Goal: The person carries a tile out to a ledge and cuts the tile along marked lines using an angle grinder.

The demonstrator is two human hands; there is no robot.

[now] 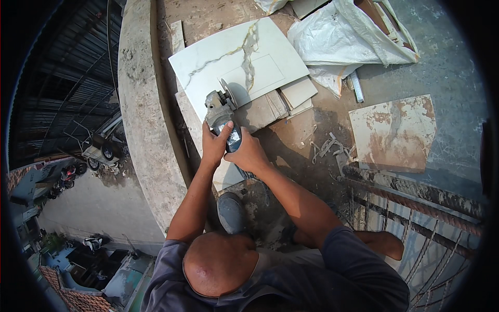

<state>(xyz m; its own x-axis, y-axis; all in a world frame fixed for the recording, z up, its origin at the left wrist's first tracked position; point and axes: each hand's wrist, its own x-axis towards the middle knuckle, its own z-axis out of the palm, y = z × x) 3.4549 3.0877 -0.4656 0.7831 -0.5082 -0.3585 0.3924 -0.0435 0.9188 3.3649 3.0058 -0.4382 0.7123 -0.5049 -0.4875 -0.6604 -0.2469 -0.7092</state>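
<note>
Nearest, a bent bare knee (221,265) was seen low in the view, with a grey shoe (231,213) just beyond it. Past the shoe, an angle grinder (224,117) was held in both hands, its rear end turned toward the body. The fingers of the left hand (213,145) were wrapped around its left side, and those of the right hand (248,152) were closed on its right rear. Its long axis was directed away from the person and slightly leftward, and its metal head was pointed at the far side. The thin disc (229,95) was stood on edge at the right of that head, over a white veined slab (223,67); whether the slab was touched could not be told. The slab was marked with a thin-lined rectangle and was laid upon smaller tile pieces (299,93). Farther off, to the right, a white sack (338,39) was spread on the floor (442,67).
</note>
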